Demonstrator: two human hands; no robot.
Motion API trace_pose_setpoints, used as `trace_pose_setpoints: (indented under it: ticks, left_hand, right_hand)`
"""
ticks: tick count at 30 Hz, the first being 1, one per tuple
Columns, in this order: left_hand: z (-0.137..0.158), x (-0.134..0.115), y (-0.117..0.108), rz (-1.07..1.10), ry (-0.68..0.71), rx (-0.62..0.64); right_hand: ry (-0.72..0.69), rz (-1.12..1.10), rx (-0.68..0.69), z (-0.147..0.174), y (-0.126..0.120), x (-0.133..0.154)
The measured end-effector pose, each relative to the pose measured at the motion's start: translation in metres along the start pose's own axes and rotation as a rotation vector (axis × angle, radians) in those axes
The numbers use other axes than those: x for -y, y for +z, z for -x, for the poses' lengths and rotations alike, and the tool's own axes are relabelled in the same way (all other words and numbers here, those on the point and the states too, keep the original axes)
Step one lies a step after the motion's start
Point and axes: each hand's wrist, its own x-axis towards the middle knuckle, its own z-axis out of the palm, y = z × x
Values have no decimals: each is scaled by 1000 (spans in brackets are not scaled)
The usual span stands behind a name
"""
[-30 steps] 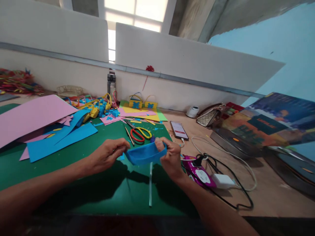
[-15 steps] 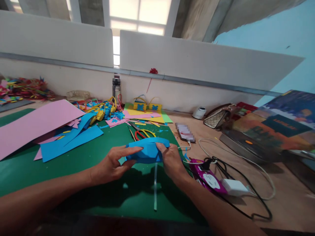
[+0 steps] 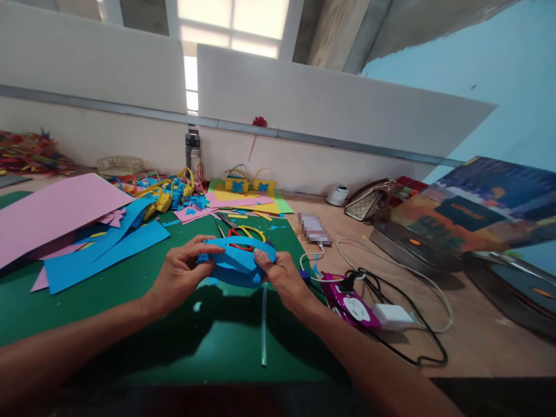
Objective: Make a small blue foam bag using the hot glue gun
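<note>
Both my hands hold a curved piece of blue craft foam (image 3: 238,269) above the green mat (image 3: 182,347). My left hand (image 3: 180,275) pinches its left end between thumb and fingers. At the right end, my right hand (image 3: 282,275) grips it, thumb on top. The piece bows into a loop with a gap in the middle. Behind it lie scissors (image 3: 254,231) with red and yellow handles, partly covered by the foam. A clear glue stick (image 3: 264,330) lies on the mat beneath my right hand.
Pink sheets (image 3: 65,211) and a blue sheet (image 3: 104,255) lie left, before a heap of small foam bags (image 3: 165,197). Two yellow bags (image 3: 237,185) stand behind. Right are a phone (image 3: 313,229), a purple power strip (image 3: 350,304), looping cables and a handbag (image 3: 367,200).
The blue foam has tilted and opened into a wider loop between my hands. Both hands keep hold of it. The whole view has shifted slightly, so the scene sits further left.
</note>
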Motion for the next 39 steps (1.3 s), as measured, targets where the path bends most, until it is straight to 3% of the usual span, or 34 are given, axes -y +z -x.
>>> trace_pose_setpoints:
  ticks: [5, 9, 11, 14, 16, 18, 22, 26, 31, 39]
  left_hand:
    - [-4, 2, -3, 81, -58, 65]
    - [-5, 1, 0, 46, -126, 17]
    - [-4, -1, 2, 47, -175, 8]
    - [-3, -5, 5, 79, -212, 18]
    - [-2, -6, 7, 104, -216, 19]
    - [0, -7, 9, 150, -220, 29]
    - [4, -7, 12, 288, -255, 71]
    - [5, -6, 13, 403, -360, 138]
    - [7, -8, 13, 336, -397, 191]
    - [8, -4, 14, 175, -311, 338]
  right_hand:
    - [-23, 65, 30, -2, -3, 1]
    - [-86, 120, -40, -8, -8, -5]
    - [-246, 242, -158, -6, -10, -5]
    - [-672, 539, -336, 4, -11, 0]
    - [-952, 703, -313, 12, -9, 5]
    - [-1067, 828, -228, 17, -4, 8]
    - [-1000, 923, -165, 16, 4, 8]
    - [-849, 831, -131, 12, 1, 9]
    - [-628, 744, -60, 14, -1, 14]
    - [-703, 744, -76, 16, 2, 16]
